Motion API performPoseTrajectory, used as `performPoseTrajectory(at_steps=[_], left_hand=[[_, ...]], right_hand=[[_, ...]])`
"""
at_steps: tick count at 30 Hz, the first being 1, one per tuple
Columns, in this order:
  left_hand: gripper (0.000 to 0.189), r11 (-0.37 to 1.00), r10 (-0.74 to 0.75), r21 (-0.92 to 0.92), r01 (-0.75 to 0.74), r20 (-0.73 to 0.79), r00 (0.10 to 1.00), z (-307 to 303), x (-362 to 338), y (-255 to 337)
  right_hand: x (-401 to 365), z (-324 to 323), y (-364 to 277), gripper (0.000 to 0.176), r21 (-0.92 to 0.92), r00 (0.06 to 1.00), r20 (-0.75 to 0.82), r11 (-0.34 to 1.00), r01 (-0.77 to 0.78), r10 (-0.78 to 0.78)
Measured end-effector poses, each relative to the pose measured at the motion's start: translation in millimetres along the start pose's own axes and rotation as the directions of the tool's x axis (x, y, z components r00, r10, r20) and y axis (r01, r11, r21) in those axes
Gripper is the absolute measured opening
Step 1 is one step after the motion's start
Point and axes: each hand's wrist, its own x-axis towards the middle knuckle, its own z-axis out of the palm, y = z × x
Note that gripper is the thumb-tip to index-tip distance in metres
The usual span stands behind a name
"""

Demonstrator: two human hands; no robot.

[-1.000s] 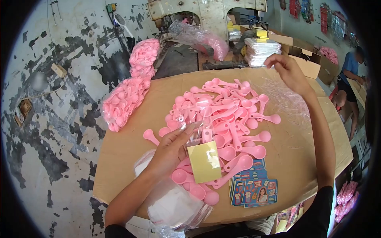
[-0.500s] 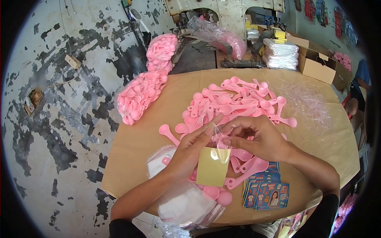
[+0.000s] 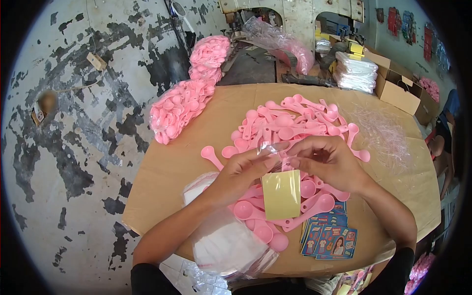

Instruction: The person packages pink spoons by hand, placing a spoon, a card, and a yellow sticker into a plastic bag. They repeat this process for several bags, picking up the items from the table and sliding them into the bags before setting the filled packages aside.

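Observation:
Between both hands, over the near edge of the spoon heap, hangs a clear plastic bag with a yellow card (image 3: 281, 195) inside. My left hand (image 3: 244, 169) pinches the bag's top left side. On the other side, my right hand (image 3: 325, 161) holds the bag's top edge with thumb and curled fingers. Pink measuring spoons (image 3: 287, 123) lie heaped behind the hands, and more lie below and around the card. Printed blue cards (image 3: 330, 241) are stacked to the right of the nearer spoons. Empty clear bags (image 3: 228, 248) lie at the near left, below my left forearm.
Bagged pink spoons (image 3: 182, 105) sit at the table's back left. Loose clear strips (image 3: 383, 132) lie on the right. Behind stand a stack of plastic bags (image 3: 355, 72), an open carton (image 3: 398, 91) and a machine (image 3: 295, 24). Part of another person (image 3: 447, 115) shows at the far right.
The bag and yellow card have moved slightly right and up in view, with both hands still on the bag's top. The whole view has shifted a little.

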Motion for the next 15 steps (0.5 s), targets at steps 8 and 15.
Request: performPoseTrajectory(at_steps=[8,15], left_hand=[[0.028,0.957,0.174,0.231,-0.174,0.023,0.985,-1.3,1.0,2.1],[0.020,0.912,0.231,0.319,-0.259,0.122,0.965,-7.8,-0.6,1.6]], right_hand=[[0.4,-5.6,4.2,0.017,0.026,0.996,-0.050,0.997,0.080,-0.078],[3.6,-20.0,8.5,0.027,-0.261,0.903,0.107,0.865,0.428,-0.415]])
